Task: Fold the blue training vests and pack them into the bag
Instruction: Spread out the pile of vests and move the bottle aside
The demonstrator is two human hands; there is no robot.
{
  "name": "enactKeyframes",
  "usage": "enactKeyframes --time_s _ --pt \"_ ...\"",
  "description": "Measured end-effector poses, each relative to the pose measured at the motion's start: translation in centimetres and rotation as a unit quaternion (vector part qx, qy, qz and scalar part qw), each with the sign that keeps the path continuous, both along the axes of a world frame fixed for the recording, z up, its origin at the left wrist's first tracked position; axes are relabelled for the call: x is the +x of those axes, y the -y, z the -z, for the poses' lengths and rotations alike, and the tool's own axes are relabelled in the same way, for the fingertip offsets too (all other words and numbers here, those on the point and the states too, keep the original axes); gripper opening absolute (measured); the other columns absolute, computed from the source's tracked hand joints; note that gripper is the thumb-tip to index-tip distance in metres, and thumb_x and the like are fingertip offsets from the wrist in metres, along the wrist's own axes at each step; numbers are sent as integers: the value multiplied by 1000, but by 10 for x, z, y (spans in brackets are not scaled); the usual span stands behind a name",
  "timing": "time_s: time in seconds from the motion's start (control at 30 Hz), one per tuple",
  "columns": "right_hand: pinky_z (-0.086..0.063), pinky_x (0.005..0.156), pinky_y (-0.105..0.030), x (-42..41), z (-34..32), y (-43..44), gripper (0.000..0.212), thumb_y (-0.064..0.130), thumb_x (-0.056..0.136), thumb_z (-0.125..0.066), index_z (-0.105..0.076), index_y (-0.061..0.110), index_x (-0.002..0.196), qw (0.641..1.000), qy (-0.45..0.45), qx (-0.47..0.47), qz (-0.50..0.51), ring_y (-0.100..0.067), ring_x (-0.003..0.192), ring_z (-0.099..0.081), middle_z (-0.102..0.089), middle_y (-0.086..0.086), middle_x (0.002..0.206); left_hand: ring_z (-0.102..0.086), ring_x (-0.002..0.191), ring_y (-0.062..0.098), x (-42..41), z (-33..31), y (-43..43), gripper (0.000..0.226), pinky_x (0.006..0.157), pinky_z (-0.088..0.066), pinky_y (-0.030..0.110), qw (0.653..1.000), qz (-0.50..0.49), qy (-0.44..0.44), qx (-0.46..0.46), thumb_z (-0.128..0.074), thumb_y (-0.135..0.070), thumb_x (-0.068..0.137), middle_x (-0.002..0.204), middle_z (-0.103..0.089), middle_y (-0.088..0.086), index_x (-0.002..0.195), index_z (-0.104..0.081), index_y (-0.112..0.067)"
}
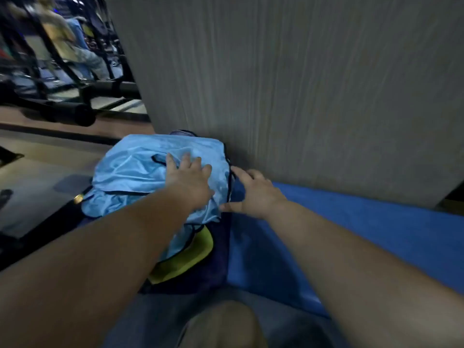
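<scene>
A light blue training vest (135,172) with dark trim lies bunched on top of a dark navy bag (203,275), covering most of its opening. My left hand (189,178) presses flat on the vest with straight, spread fingers. My right hand (253,193) lies at the vest's right edge, fingers loosely spread, thumb touching the fabric where the vest meets the bag's rim. A yellow-green piece (185,259) shows beneath the vest inside the bag. The frame is motion-blurred.
A blue mat (351,234) stretches to the right under my right forearm. A grey wall panel (301,84) stands directly behind the bag. Black gym machines (62,71) and people sit at the far left beyond a wooden floor. My knee (221,325) shows at the bottom.
</scene>
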State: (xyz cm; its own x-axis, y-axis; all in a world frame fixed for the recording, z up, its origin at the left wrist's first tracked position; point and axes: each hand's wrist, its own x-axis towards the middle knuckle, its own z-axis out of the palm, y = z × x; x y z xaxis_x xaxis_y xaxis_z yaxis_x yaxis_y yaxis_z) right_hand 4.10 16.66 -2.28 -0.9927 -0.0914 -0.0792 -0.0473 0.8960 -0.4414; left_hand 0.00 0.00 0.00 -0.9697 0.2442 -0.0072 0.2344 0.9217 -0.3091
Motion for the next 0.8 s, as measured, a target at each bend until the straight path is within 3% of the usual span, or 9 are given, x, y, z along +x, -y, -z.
enactKeyframes --time_s 0.17,0.43,0.6,0.7,0.8 --pt "-25 116 -51 -16 -3 36 118 78 64 -69 4 46 152 999 12 5 -39 -29 148 -10 2 4 163 15 149 30 -8 -4 46 93 114 5 65 999 -39 13 2 -28 -82 84 164 10 -1 155 2 -31" --pt "-14 118 -57 -34 -3 81 134 74 56 -77 14 48 150 998 13 5 -54 -26 150 10 24 6 161 22 145 40 -10 -11 97 105 112 3 70 993 -98 -44 43 -18 -92 72 161 23 -2 152 17 -34" --pt "-21 119 -53 -41 6 104 139 67 52 -84 16 51 148 995 27 -67 -68 -24 151 6 28 7 159 3 148 41 -16 -1 124 112 114 -13 65 972 -167 4 167 -30 -94 66 162 17 0 151 17 -38" --pt "-25 118 -49 -44 6 114 141 61 53 -87 17 51 147 993 23 -91 -67 -24 151 -2 31 6 158 -18 147 34 -18 15 129 112 116 -24 52 928 -137 56 341 -47 -85 69 163 1 4 154 6 -35" --pt "-30 115 -43 -48 6 119 142 56 54 -90 17 50 148 991 19 -112 -66 -26 150 -13 29 2 159 -22 146 30 -12 23 123 108 117 -25 46 910 -106 68 396 -52 -78 73 163 -6 5 155 -2 -30"
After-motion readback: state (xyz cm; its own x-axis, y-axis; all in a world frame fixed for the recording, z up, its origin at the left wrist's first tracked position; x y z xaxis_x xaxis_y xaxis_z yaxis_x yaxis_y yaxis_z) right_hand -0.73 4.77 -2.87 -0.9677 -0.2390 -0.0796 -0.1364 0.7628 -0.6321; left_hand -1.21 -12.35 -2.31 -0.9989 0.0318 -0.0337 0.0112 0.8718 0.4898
